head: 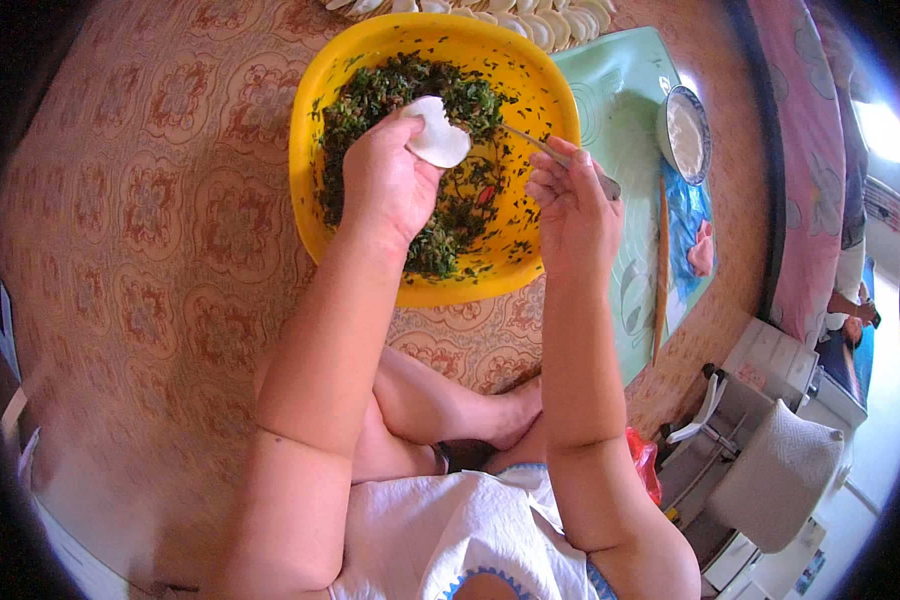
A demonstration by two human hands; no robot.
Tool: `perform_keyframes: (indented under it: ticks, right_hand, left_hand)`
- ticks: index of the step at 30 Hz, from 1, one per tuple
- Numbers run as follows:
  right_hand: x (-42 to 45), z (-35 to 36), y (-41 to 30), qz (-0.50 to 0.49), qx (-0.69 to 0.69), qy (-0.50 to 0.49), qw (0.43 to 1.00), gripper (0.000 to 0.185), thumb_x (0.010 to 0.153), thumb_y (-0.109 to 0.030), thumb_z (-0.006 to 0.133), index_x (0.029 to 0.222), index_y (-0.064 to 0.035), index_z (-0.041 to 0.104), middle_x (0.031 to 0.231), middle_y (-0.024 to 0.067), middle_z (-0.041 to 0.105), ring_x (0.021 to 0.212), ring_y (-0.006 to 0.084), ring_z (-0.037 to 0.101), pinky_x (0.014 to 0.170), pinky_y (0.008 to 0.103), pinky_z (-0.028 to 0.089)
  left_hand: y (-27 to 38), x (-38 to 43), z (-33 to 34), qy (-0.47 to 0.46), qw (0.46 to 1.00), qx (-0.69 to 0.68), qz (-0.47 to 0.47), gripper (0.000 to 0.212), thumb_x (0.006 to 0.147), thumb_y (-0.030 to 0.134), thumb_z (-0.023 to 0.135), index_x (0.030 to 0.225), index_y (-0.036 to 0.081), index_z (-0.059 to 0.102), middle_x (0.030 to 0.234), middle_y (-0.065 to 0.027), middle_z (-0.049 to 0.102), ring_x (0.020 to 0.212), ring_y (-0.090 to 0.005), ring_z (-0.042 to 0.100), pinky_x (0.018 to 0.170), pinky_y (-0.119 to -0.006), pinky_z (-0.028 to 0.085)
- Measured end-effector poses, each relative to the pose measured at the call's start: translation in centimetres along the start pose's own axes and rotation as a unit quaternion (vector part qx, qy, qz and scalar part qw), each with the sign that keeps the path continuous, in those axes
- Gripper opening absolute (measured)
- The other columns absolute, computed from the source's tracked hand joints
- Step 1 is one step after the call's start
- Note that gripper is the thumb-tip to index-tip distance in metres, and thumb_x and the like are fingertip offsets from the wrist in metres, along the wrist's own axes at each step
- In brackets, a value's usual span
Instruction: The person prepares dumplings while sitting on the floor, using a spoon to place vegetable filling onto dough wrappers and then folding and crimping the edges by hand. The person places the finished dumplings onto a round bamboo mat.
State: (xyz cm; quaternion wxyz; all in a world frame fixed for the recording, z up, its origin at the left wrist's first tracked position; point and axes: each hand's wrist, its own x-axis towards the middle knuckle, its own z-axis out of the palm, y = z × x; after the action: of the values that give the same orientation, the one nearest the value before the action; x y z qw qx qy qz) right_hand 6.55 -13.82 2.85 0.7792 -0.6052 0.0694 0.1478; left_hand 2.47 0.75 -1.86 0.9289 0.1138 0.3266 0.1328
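Observation:
A thin white dough wrapper lies across the fingers of my left hand, its edge under the thumb. Below that hand is a yellow plastic basin holding chopped green filling, with bits stuck to the basin's walls. My right hand grips the handle of a slim utensil, over the basin's right rim. The utensil's tip points left toward the filling; its exact kind is unclear.
Beyond the basin, several shaped dumplings lie on a woven tray. On the right, a green mat bears a bowl of white flour, a wooden rolling pin, blue plastic and a pink item. A chair stands lower right.

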Motion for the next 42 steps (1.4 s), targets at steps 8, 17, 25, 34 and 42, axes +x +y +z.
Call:
perform_keyframes:
  ticks: [8, 17, 25, 34, 42]
  right_hand:
    - [-3.2, 0.7, 2.9, -0.474, -0.501, -0.148, 0.709, 0.039, 0.07, 0.002, 0.064, 0.108, 0.0046, 0.057, 0.095, 0.0158, 0.059, 0.08, 0.0298, 0.058, 0.069, 0.0349, 0.049]
    - [-5.0, 0.0, 3.9, -0.493, -0.573, -0.2, 0.623, 0.045, 0.069, -0.004, 0.063, 0.112, 0.0061, 0.055, 0.106, 0.0137, 0.056, 0.09, 0.0274, 0.054, 0.078, 0.0328, 0.046]
    - [-4.3, -1.9, 2.6, -0.541, -0.58, -0.218, 0.568, 0.038, 0.067, -0.004, 0.06, 0.104, 0.0045, 0.061, 0.103, 0.012, 0.06, 0.09, 0.0242, 0.053, 0.075, 0.0313, 0.045]
    - [-5.4, -3.8, -0.4, -0.493, -0.484, -0.112, 0.715, 0.033, 0.075, -0.003, 0.059, 0.107, 0.0064, 0.057, 0.094, 0.015, 0.062, 0.083, 0.0243, 0.058, 0.072, 0.0314, 0.046]
    - [-0.2, -2.0, -5.2, -0.039, -0.08, -0.087, 0.992, 0.021, 0.089, -0.012, 0.05, 0.093, 0.0067, 0.058, 0.068, 0.0091, 0.058, 0.058, 0.0142, 0.053, 0.053, 0.0244, 0.041]
  left_hand:
    - [1.4, -0.8, 1.0, -0.061, 0.995, -0.072, -0.039, 0.042, 0.096, 0.028, 0.035, 0.12, -0.005, 0.042, 0.12, -0.0192, 0.051, 0.111, -0.0306, 0.051, 0.098, -0.046, 0.04]
    - [3.9, -2.0, 1.9, -0.114, 0.987, -0.07, -0.09, 0.058, 0.096, 0.041, 0.027, 0.125, -0.009, 0.037, 0.122, -0.0194, 0.048, 0.115, -0.0308, 0.046, 0.101, -0.044, 0.034]
    - [4.6, -1.7, 0.9, -0.145, 0.971, -0.141, -0.127, 0.064, 0.095, 0.042, 0.029, 0.133, -0.009, 0.024, 0.132, -0.0282, 0.037, 0.122, -0.0427, 0.037, 0.104, -0.051, 0.029]
    - [3.6, -1.5, 0.8, -0.14, 0.971, -0.115, -0.154, 0.06, 0.094, 0.047, 0.033, 0.125, -0.004, 0.037, 0.12, -0.0189, 0.05, 0.109, -0.0336, 0.051, 0.094, -0.052, 0.04]
    - [3.1, -1.6, 1.1, -0.146, 0.975, -0.013, -0.167, 0.061, 0.093, 0.046, 0.038, 0.123, -0.007, 0.042, 0.119, -0.0197, 0.053, 0.111, -0.0302, 0.051, 0.099, -0.048, 0.038]
